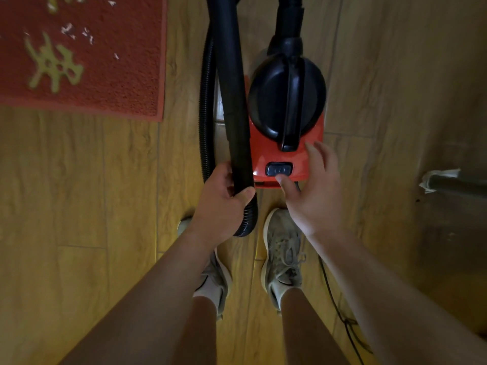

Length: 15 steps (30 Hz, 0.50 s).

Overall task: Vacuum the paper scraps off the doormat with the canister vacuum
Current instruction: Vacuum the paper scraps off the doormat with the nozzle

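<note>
Head view is looking straight down at a wood-patterned floor (79, 180), where the canister vacuum (266, 156), red-bodied with a black domed lid (274, 93), is sitting just ahead of the person's two pale shoes (283, 256). The left grip (221, 204) is curling its fingers and thumb round the near end of the black rigid tube (232, 88), right where the ribbed hose (205, 101) is joining it. The hose is looping under that hand and running up along the tube's left side. The right grip (313, 191) is hovering over the vacuum's near right corner with fingers spread and relaxed, holding nothing. Its thumb (283, 181) is lying at the near edge of the dark power button (278, 169); whether it is pressing down I cannot tell. The red doormat (118, 75) with yellow-green characters is lying at the upper left, a strip of bare floor separating it from the vacuum, and small white paper scraps (69, 29) are lying scattered across it. A thin black cord (347, 322) is trailing from the vacuum's near end along the floor past the right shoe. At the right edge a dark bar with a crumpled white wrap (437, 179) on its end is showing, too dim to identify.
</note>
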Each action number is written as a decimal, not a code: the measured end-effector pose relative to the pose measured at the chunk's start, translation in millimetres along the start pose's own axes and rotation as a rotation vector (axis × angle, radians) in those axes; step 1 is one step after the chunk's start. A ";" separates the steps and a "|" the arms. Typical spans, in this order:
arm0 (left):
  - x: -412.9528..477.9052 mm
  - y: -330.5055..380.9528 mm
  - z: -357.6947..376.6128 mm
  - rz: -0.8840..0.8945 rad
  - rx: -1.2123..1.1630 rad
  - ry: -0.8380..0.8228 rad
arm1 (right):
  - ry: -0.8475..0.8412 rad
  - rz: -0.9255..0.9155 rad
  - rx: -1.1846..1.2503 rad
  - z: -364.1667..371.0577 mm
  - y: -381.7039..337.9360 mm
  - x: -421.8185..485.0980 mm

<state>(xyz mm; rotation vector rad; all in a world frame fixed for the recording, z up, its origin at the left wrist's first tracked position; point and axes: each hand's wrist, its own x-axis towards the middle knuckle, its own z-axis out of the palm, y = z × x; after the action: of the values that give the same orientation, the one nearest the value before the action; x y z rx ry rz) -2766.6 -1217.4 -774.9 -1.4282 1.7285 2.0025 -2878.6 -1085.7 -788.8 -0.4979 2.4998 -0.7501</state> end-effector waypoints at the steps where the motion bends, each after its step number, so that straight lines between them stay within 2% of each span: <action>1: -1.1 0.3 -1.0 0.006 -0.008 -0.005 | 0.006 0.000 0.017 -3.2 -6.3 -2.9; 15: -13.6 -1.3 -22.3 -0.015 -0.132 -0.050 | -0.125 -0.097 0.240 5.6 -97.9 11.0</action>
<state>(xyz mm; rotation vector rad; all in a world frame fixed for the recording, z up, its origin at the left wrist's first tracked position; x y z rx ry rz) -2746.1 -1229.2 -763.8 -1.4113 1.5872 2.1613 -2865.0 -1169.8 -739.0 -0.5632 2.2463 -1.0099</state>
